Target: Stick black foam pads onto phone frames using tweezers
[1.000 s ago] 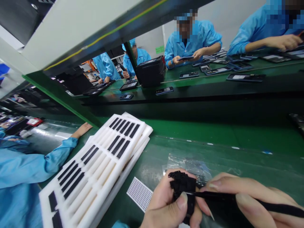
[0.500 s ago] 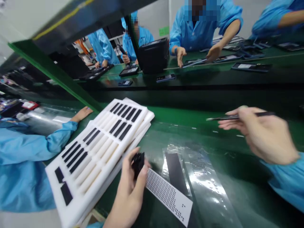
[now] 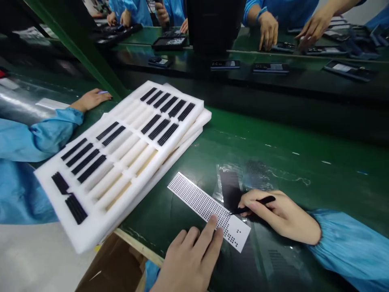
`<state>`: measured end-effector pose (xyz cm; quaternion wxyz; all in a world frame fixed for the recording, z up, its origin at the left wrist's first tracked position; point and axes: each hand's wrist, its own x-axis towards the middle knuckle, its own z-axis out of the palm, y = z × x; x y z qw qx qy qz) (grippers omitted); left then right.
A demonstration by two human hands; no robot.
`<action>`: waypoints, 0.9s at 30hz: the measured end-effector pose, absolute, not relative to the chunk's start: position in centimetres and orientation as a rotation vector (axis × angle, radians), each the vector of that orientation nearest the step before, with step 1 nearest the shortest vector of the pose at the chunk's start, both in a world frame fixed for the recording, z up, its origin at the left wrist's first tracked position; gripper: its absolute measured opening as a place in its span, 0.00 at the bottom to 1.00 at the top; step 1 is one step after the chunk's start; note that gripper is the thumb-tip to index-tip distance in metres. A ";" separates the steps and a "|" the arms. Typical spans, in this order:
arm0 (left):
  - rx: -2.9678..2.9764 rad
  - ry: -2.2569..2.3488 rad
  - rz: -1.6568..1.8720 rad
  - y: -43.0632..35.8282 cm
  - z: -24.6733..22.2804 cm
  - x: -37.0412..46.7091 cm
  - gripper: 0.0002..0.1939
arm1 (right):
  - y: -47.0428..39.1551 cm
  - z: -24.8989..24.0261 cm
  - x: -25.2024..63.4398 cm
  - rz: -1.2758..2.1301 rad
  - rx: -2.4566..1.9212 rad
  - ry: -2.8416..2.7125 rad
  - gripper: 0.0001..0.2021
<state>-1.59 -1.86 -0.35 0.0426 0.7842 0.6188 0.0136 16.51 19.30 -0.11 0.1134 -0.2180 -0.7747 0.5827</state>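
Observation:
A white sheet with rows of small black dots (image 3: 197, 198) lies slantwise on the green table. The fingertips of my left hand (image 3: 194, 251) rest on its lower edge, spread a little, holding nothing. Black tweezers (image 3: 263, 200) are pinched in my right hand (image 3: 273, 213), and their tips touch the sheet among the dots near its right part. Behind my right hand lie a dark strip (image 3: 230, 186) in clear film and another clear film with dots (image 3: 258, 172).
Stacked white foam trays (image 3: 133, 158) with black parts in their slots stand at the left. A person's hand (image 3: 91, 99) rests beyond them. Phones (image 3: 225, 65) lie on the raised shelf ahead, where other people's hands work.
The view has tilted down. My left hand no longer holds the black parts and has come down flat on the dotted sheet. My right hand has brought the tweezers down to the sheet.

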 end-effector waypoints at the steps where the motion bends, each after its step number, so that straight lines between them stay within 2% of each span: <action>1: 2.391 1.900 0.061 -1.6 -0.4 -1.5 0.32 | 19.6 -0.2 16.7 1.644 -0.710 -2.262 0.16; 6: 2.422 2.074 0.141 0.0 -0.3 -3.2 0.30 | 21.0 0.0 15.6 1.453 -1.037 -2.081 0.24; 10: 2.419 2.094 -0.029 2.4 0.0 -4.5 0.32 | 21.8 0.1 14.0 1.466 -1.060 -2.010 0.25; 17: 2.453 2.007 -0.141 5.7 0.9 -5.0 0.36 | 23.3 0.3 13.7 1.565 -1.083 -1.933 0.24; 23: 2.486 1.838 0.022 2.4 0.7 -4.5 0.30 | 20.8 0.0 16.6 1.774 -0.824 -2.141 0.19; 27: 2.500 1.740 -0.003 1.1 0.7 -3.2 0.26 | 19.5 0.1 17.3 1.728 -0.760 -2.175 0.15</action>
